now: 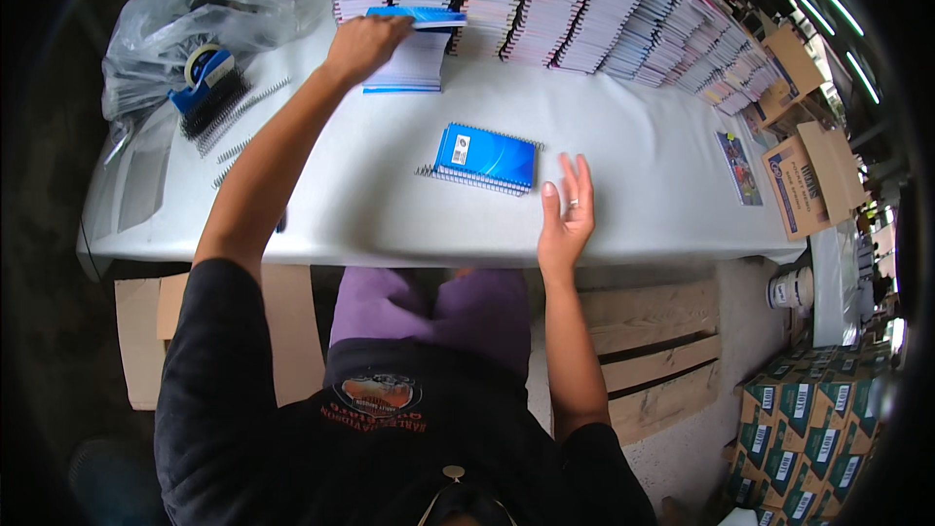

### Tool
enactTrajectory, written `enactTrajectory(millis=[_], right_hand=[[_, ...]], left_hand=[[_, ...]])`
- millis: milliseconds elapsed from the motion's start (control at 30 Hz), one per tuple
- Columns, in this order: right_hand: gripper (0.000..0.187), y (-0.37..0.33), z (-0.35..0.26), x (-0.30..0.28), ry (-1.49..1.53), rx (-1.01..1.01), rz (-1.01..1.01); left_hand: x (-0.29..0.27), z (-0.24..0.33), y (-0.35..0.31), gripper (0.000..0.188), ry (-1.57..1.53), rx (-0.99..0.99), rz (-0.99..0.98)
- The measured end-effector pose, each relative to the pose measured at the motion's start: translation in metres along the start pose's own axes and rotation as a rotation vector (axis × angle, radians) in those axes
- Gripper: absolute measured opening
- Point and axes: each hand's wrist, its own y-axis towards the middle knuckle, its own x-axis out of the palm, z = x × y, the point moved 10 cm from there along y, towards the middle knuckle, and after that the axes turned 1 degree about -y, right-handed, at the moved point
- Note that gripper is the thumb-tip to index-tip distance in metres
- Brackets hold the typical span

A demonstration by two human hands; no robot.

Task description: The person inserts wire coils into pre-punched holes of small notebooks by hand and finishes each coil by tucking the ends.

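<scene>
My left hand point(370, 46) reaches to the far side of the table, its fingers closed on the near-left part of a blue-covered notebook point(429, 17). That notebook lies over a short stack of white pages with blue covers point(404, 68). Closer to me, a small pile of blue spiral notebooks point(487, 158) lies mid-table, a wire coil jutting from its left side. Just right of that pile, my right hand point(568, 214) is raised with fingers apart and nothing in it, a ring on one finger.
Tall rows of bound notebooks point(545, 5) line the far edge. At left are a blue tape dispenser point(205, 78), loose wire coils point(234, 117) and clear plastic point(195, 15). A printed sheet point(738, 168) and cardboard boxes point(804, 185) are at right; a wooden pallet point(653, 331) is below.
</scene>
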Motion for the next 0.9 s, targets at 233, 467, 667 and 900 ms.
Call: enactTrajectory(millis=[233, 467, 667, 900], right_hand=[[0.032, -0.019, 0.040, 0.060, 0.626, 0.767, -0.298], [0.027, -0.027, 0.002, 0.088, 0.204, 0.185, -0.487], [0.025, -0.036, 0.032, 0.106, 0.137, 0.225, -0.652], [0.030, -0.029, 0.022, 0.102, 0.142, 0.154, -0.595]], left_hand=[[-0.073, 0.166, -0.139, 0.028, -0.264, 0.594, 0.093], [-0.008, -0.154, -0.223, 0.033, 0.186, -0.602, -0.390], [-0.025, -0.165, -0.207, 0.032, -0.084, -0.549, -0.146], [-0.019, -0.145, -0.198, 0.028, -0.113, -0.570, -0.142]])
